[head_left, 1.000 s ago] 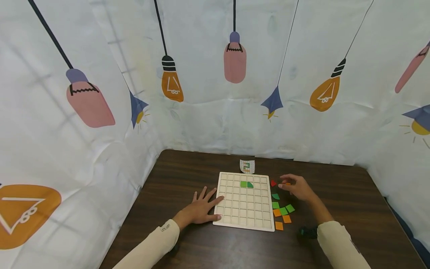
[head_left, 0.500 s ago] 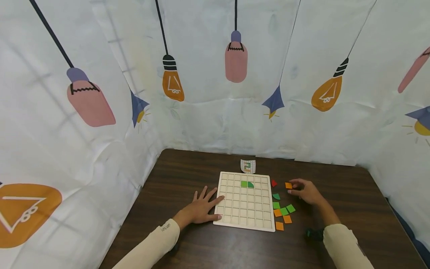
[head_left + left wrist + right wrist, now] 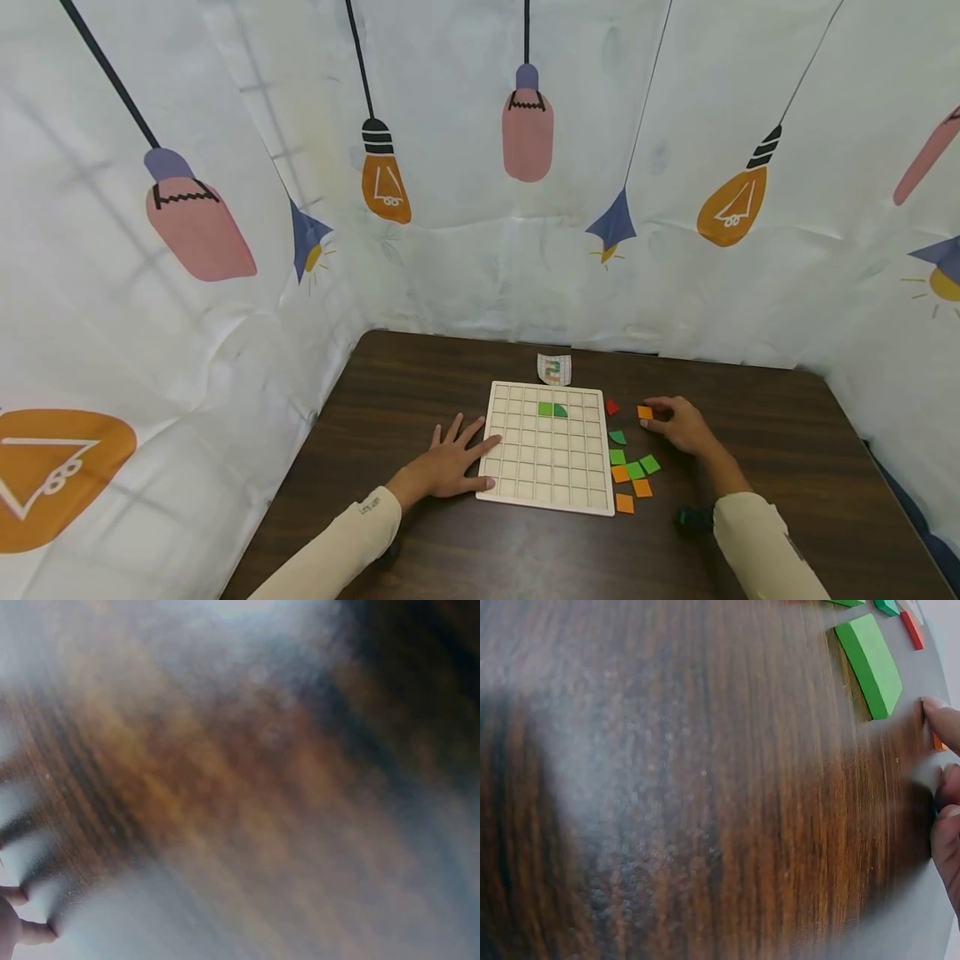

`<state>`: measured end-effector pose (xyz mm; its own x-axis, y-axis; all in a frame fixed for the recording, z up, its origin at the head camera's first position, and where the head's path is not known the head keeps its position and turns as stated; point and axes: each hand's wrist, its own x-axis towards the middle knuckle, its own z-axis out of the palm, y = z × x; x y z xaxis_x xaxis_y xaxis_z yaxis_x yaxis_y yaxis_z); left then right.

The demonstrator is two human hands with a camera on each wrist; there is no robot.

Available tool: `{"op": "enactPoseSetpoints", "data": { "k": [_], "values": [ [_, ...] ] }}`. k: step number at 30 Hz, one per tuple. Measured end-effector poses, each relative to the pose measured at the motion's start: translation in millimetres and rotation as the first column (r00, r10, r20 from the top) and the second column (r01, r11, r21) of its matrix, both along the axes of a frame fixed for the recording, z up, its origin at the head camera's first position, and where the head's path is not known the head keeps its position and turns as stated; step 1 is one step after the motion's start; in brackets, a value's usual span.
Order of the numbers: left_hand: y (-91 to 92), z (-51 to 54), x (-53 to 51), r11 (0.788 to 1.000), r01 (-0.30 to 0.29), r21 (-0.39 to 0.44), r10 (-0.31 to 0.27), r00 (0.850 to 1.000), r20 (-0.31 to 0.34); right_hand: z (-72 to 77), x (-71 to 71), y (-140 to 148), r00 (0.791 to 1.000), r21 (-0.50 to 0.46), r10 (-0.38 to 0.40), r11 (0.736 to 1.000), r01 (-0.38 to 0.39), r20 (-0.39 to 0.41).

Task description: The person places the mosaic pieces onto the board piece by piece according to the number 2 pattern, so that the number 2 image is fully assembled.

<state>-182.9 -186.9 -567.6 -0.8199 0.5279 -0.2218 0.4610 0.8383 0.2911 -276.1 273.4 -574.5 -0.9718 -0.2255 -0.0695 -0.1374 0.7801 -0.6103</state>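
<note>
A cream square-grid board (image 3: 546,467) lies on the dark wooden table. My left hand (image 3: 447,467) rests with spread fingers on the board's left edge; the left wrist view catches only its fingertips (image 3: 34,932). In the board's upper part sit a green square tile (image 3: 545,409) and a darker green rounded tile (image 3: 560,411). To the right of the board, my right hand (image 3: 684,427) holds an orange square tile (image 3: 645,412) between thumb and index finger. The right wrist view shows just a sliver of this orange tile (image 3: 938,742) by the fingers.
Right of the board lie a red tile (image 3: 612,407), a dark green rounded tile (image 3: 617,437), and several loose green tiles (image 3: 649,464) and orange tiles (image 3: 625,503). A small printed pattern card (image 3: 554,369) lies behind the board. White printed cloth hangs beyond the table.
My right hand has shifted slightly right and the orange tile between its fingers now shows more fully. My left hand stays on the board's edge.
</note>
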Motion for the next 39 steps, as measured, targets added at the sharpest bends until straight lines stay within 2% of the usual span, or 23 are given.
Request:
{"op": "enactPoseSetpoints", "data": {
  "k": [9, 23, 34, 39],
  "values": [
    [-0.3, 1.2, 0.7, 1.0, 0.003, 0.0, -0.003, 1.0, 0.007, -2.2, 1.0, -3, 1.0, 0.022, -0.013, 1.0, 0.013, -0.017],
    [0.9, 4.1, -0.3, 1.0, 0.001, -0.01, -0.001, 1.0, 0.024, -5.3, 6.3, -5, 0.995, 0.027, -0.022, 0.999, 0.025, -0.095],
    [-0.2, 0.1, -0.6, 1.0, 0.008, -0.014, -0.008, 1.0, 0.011, -4.9, 8.5, -7, 0.998, 0.036, -0.037, 0.999, 0.039, -0.057],
    [0.6, 2.2, -0.7, 1.0, 0.003, -0.014, -0.002, 1.0, 0.024, -2.4, 10.2, -8, 0.998, -0.037, -0.055, 0.998, 0.055, 0.017]
  ]
}}
